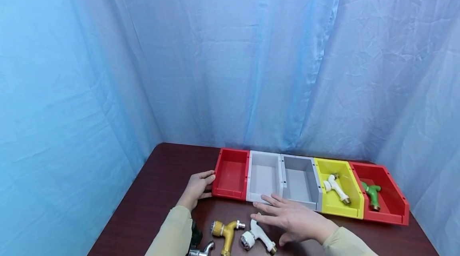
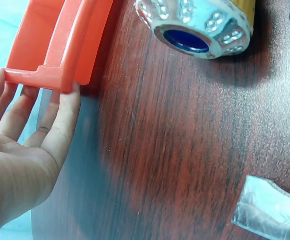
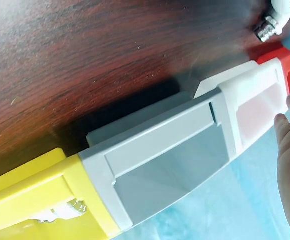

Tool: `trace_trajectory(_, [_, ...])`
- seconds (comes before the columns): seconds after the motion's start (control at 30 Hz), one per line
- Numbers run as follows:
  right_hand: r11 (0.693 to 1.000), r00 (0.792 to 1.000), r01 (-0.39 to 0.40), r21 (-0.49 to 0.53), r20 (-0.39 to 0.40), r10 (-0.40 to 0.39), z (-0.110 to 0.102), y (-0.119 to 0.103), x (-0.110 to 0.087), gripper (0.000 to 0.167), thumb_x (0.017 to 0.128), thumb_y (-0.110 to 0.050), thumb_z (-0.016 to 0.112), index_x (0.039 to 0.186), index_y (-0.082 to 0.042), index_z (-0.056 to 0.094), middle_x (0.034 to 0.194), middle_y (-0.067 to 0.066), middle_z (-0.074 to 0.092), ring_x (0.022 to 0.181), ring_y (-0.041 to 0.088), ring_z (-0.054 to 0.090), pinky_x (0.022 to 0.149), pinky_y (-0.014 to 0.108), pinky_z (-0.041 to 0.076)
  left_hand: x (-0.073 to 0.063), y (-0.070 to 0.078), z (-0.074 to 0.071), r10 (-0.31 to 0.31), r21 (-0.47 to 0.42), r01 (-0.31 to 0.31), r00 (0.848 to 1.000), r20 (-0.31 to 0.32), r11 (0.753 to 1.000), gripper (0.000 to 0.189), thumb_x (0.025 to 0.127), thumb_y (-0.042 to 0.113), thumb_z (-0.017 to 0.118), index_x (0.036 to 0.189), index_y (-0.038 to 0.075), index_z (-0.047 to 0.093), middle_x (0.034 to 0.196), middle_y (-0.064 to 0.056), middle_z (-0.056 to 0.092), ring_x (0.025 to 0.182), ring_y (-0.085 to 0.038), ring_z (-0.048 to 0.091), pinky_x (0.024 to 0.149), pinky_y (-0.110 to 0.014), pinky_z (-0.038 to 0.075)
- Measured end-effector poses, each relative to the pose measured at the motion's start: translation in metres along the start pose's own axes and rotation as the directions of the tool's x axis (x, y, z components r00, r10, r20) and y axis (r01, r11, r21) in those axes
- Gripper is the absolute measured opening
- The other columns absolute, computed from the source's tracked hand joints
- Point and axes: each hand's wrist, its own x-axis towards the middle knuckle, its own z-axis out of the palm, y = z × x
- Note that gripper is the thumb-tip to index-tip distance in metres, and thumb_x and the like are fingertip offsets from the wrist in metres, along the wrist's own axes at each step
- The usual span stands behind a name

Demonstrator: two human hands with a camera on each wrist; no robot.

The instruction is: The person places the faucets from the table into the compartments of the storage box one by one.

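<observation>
My left hand (image 1: pixel 195 187) is at the outer side of the left red bin (image 1: pixel 230 198), its extended fingers against the wall. In the left wrist view those fingers (image 2: pixel 60 127) touch the bin's end. My right hand (image 1: pixel 292 218) is spread, palm down, with nothing in its grasp. It overlaps the white tap (image 1: pixel 260 234) on the table, its fingertips near the front of the white bin (image 1: pixel 265 180). In the right wrist view the fingers (image 3: pixel 284 127) overlap the white bin's edge. A gold tap (image 1: pixel 227 237) lies between the forearms.
Right of the white bin stand a grey bin (image 1: pixel 300 186), a yellow bin (image 1: pixel 343 212) holding a white tap (image 1: pixel 336 188), and a second red bin (image 1: pixel 386 218) holding a green tap (image 1: pixel 373 197). A chrome tap (image 1: pixel 203 250) lies by the left sleeve. Blue curtains (image 1: pixel 230 56) surround the table.
</observation>
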Motion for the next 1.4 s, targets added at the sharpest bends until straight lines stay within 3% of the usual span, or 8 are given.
trace_trajectory(0.33, [0.996,0.997,0.011,0.09,0.076,-0.018,0.007,-0.008,0.011,0.117,0.073,-0.049,0.09,0.165,-0.033,0.019,0.166,0.006,0.032,0.148,0.04,0.036,0.111,0.056,0.043,-0.002,0.0,0.0,0.008,0.001,-0.008,1.0,0.007,1.0,0.051,0.103,0.033,0.062,0.149,0.011,0.055,0.138,-0.019,0.062,0.111,-0.03,0.069,0.088,-0.047,0.06])
trace_trajectory(0.6, [0.996,0.992,0.024,0.083,0.118,-0.034,0.013,-0.012,0.016,0.119,0.074,-0.049,0.089,0.165,-0.037,0.014,0.166,0.005,0.033,0.148,0.038,0.037,0.111,0.058,0.043,-0.003,-0.002,0.0,0.01,0.006,-0.01,1.0,0.008,1.0,0.051,0.104,0.032,0.061,0.149,0.01,0.054,0.137,-0.02,0.062,0.114,-0.033,0.068,0.09,-0.048,0.059])
trace_trajectory(0.87, [0.995,0.989,0.028,0.094,0.144,-0.041,0.016,-0.014,0.018,0.113,0.076,-0.042,0.089,0.164,-0.037,0.018,0.166,0.003,0.032,0.148,0.037,0.039,0.113,0.056,0.042,-0.005,0.0,0.001,0.009,-0.001,-0.009,1.0,0.008,1.0,0.05,0.104,0.03,0.06,0.149,0.01,0.054,0.135,-0.021,0.063,0.115,-0.036,0.068,0.091,-0.05,0.059])
trace_trajectory(1.13, [0.998,0.988,0.055,0.041,0.144,-0.06,0.02,-0.016,0.019,0.102,0.081,-0.046,0.084,0.163,-0.035,0.025,0.163,0.005,0.038,0.143,0.038,0.044,0.11,0.056,0.044,-0.007,0.002,0.002,0.006,0.0,-0.006,1.0,0.01,1.0,0.049,0.105,0.028,0.059,0.15,0.009,0.053,0.137,-0.023,0.061,0.116,-0.038,0.067,0.091,-0.051,0.058])
trace_trajectory(1.4, [0.997,0.985,0.043,0.06,0.165,-0.053,0.02,-0.015,0.017,0.096,0.086,-0.044,0.079,0.164,-0.034,0.024,0.162,0.009,0.039,0.144,0.04,0.043,0.112,0.052,0.044,-0.004,0.004,0.002,0.003,0.005,-0.003,1.0,-0.004,1.0,0.05,0.104,0.031,0.061,0.149,0.011,0.054,0.14,-0.022,0.06,0.114,-0.034,0.068,0.089,-0.048,0.06])
